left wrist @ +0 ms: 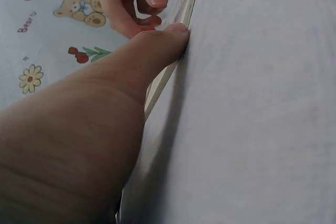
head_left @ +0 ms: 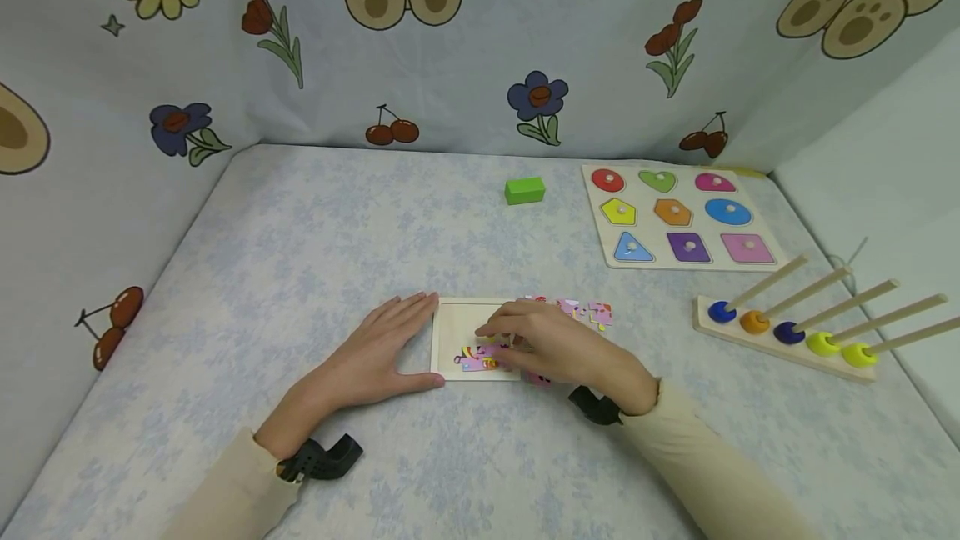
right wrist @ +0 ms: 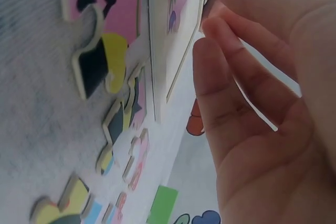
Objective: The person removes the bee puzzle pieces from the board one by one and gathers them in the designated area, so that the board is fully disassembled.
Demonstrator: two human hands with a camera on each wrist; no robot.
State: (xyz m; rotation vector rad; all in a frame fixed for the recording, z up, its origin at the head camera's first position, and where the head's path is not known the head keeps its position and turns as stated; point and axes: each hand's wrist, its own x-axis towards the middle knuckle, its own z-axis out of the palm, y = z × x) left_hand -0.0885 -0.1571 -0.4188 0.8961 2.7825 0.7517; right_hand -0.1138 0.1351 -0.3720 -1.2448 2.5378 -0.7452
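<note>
A shallow wooden puzzle tray [head_left: 459,319] lies on the table, with joined pink and yellow jigsaw pieces [head_left: 474,362] along its near side. My left hand [head_left: 378,357] rests at the tray's left end, fingers extended and thumb at the near corner; in the left wrist view that thumb [left wrist: 163,43] presses on the tray's edge. Above the tray is my right hand [head_left: 562,346], its fingers loosely bent and apart from the thumb, with no piece showing between them. Several loose jigsaw pieces [right wrist: 100,3] lie just right of the tray, partly hidden by the right hand in the head view.
Farther back sits a green block [head_left: 525,191]. A shape board with knobbed pieces [head_left: 637,260] lies at the back right. Nearer on the right, a wooden base with slanting pegs [head_left: 772,342] carries coloured rings. Patterned cloth [head_left: 465,90] hangs behind the table.
</note>
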